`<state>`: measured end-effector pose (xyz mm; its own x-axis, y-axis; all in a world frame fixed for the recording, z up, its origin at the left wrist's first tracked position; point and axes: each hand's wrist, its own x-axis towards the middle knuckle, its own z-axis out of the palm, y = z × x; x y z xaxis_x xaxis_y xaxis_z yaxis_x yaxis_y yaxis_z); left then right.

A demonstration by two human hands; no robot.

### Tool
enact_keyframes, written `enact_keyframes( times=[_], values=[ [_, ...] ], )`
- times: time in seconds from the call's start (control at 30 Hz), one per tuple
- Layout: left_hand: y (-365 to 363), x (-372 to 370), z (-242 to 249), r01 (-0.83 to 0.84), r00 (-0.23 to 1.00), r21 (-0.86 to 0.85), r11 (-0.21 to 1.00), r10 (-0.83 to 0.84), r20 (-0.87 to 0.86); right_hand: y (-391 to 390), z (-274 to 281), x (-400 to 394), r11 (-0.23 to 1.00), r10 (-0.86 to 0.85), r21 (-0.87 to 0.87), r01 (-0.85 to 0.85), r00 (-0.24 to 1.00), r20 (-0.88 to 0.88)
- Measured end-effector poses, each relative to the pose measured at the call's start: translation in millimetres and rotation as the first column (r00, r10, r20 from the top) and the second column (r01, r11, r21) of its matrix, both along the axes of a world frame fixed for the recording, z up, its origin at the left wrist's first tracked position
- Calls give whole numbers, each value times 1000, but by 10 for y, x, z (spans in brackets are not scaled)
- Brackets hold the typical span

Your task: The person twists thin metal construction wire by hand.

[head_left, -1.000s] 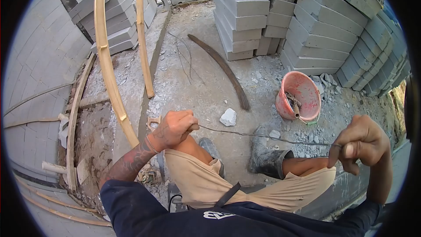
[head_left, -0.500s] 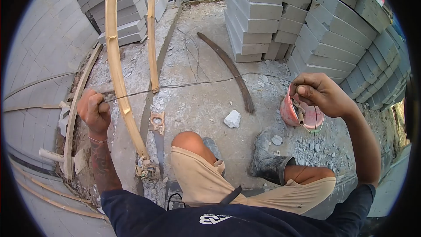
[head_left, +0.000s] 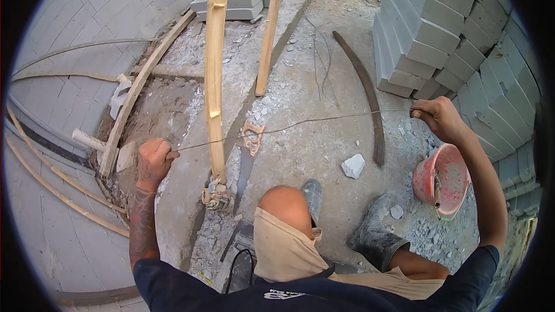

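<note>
A thin dark wire [head_left: 306, 121] stretches across in front of me between both fists. My left hand [head_left: 155, 159] is closed around its left end, near a bamboo strip [head_left: 214, 69]. My right hand [head_left: 439, 118] pinches the wire at the right, above a red bucket [head_left: 424, 176]. The wire is nearly straight, with slight bends. Below its middle-left part, a hand saw [head_left: 252, 138] with a wooden handle lies on the floor. The bamboo strip's lower end meets a wrapped bundle [head_left: 217, 195] beside the saw.
Stacks of grey blocks [head_left: 425, 40] stand at the right and at the back left. A dark curved strip [head_left: 367, 92], a loose wire [head_left: 322, 60] and a white chunk [head_left: 353, 166] lie on the concrete floor. A wooden beam [head_left: 147, 86] runs along the left wall.
The view has turned left, so the scene sits further right. The wire is still between both hands and is straighter; no wire tail now hangs visibly below my right hand.
</note>
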<state>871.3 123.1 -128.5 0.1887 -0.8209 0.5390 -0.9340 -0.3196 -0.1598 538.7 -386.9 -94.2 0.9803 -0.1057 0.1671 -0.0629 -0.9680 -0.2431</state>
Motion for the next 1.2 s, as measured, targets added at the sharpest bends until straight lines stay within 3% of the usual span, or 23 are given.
enact_keyframes(
  times=[0.1, 0.17, 0.2, 0.23, 0.3, 0.43, 0.5, 0.57, 0.63, 0.67, 0.73, 0.8, 0.83, 0.93, 1.0, 1.07, 1.1, 1.17, 1.2],
  values=[
    [-157, -219, -106, -14, 993, -25, 1000, 11, -118, -159, -128, 56, 999, -11, -37, 12, 1000, 11],
    [-182, -284, -203, 8, 981, -67, 998, -21, -194, -219, -164, 57, 976, -76, -197, 89, 995, 71],
    [-149, -370, -326, -23, 932, -37, 999, 8, -362, -341, -242, 120, 947, -41, -316, 61, 997, 69],
    [-129, -449, -469, -43, 856, -3, 999, 35, -516, -442, -274, 188, 944, -57, -320, 76, 996, 67],
    [12, -523, -837, -105, 839, -57, 993, 58, -541, -527, -224, 398, 852, -39, -516, 87, 994, 104],
    [335, -767, -1485, -422, 686, 41, 906, 349, -638, -692, 123, 1012, 644, 180, -742, 185, 907, 382],
    [296, -856, -1799, -383, 702, 40, 923, 319, -637, -781, 298, 1456, 539, 320, -776, 327, 773, 548],
    [71, -920, -2012, -418, 633, 30, 908, 314, -708, -999, 345, 1893, 453, 97, -733, 508, 789, 607],
    [-306, -1002, -2336, -473, 525, -23, 881, 260, -810, -965, 375, 2362, 797, 53, -482, 365, 751, 658],
    [-575, -1015, -2503, -484, 492, -56, 873, 219, -843, -1092, 268, 2664, 857, 22, -402, 323, 756, 654],
    [-1439, -1016, -2476, -532, 233, 14, 847, 162, -959, -1302, -113, 3109, 909, -24, -302, 286, 760, 649],
    [-2296, -732, -2741, -544, 205, -26, 839, 103, -973, -1423, -530, 3376, 983, -153, 3, 185, 799, 582],
    [-2861, -588, -2560, -482, 354, -133, 866, 54, -934, -1450, -796, 3373, 976, -184, 7, 218, 808, 560],
    [-4114, 144, -3157, -490, 283, -253, 834, -122, -951, -1408, -1687, 2877, 971, -240, 131, 202, 863, 445],
    [-4852, 575, -3626, -598, -43, -95, 796, -150, -988, -1346, -2329, 2286, 932, -323, 259, 255, 908, 267],
    [-5308, 714, -3679, -641, -300, -10, 767, -263, -917, -1217, -2932, 1647, 822, -455, 449, 352, 879, 143],
    [-5427, 790, -3721, -640, -298, -15, 769, -266, -917, -1119, -3163, 1342, 741, -522, 527, 416, 851, 61],
    [-5551, 793, -3905, -610, -447, 89, 787, -250, -859, -891, -3543, 771, 649, -615, 571, 503, 789, 5],
    [-5574, 813, -3950, -608, -454, 98, 788, -243, -857, -797, -3640, 566, 581, -660, 602, 548, 750, -46]
  ],
)
